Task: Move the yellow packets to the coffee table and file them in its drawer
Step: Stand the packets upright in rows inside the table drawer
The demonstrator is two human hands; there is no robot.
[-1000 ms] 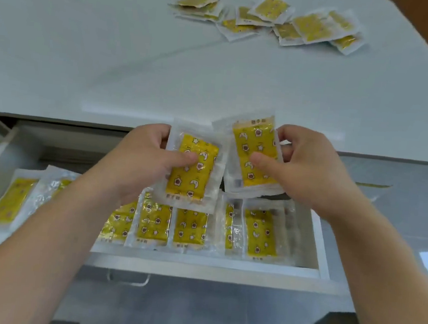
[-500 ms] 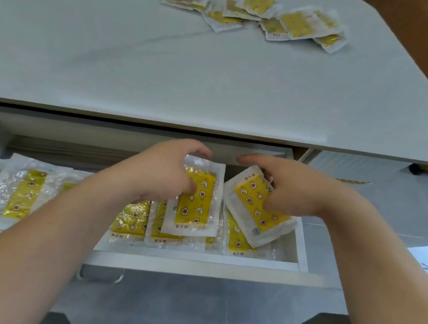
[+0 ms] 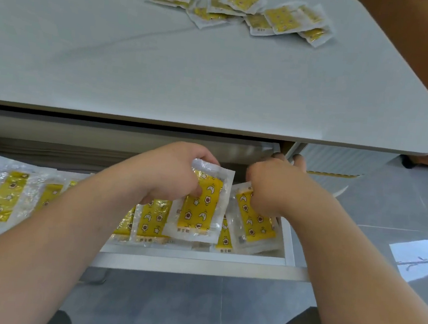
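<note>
By the drawer's right wall (image 3: 290, 247), left hand (image 3: 170, 173) and right hand (image 3: 273, 188) grip packets (image 3: 197, 212).

Row of clear-wrapped yellow packets (image 3: 154, 218) in drawer partly covered by left forearm (image 3: 79, 222), leftmost ones cut by frame edge, raised yellow packet (image 3: 200, 212) top end hidden inside left hand (image 3: 172, 176), right hand (image 3: 280, 191) hold on tilted yellow packet (image 3: 253, 225) concealed beneath the hand, packet lettering too small to read.

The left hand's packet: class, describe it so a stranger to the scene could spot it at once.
Below the front edge of the coffee table is an open drawer holding a row of yellow packets. Near the row's right end, the left hand grips one packet by its top. It lies over the row, not in it, left of the packet in the right hand.
</note>
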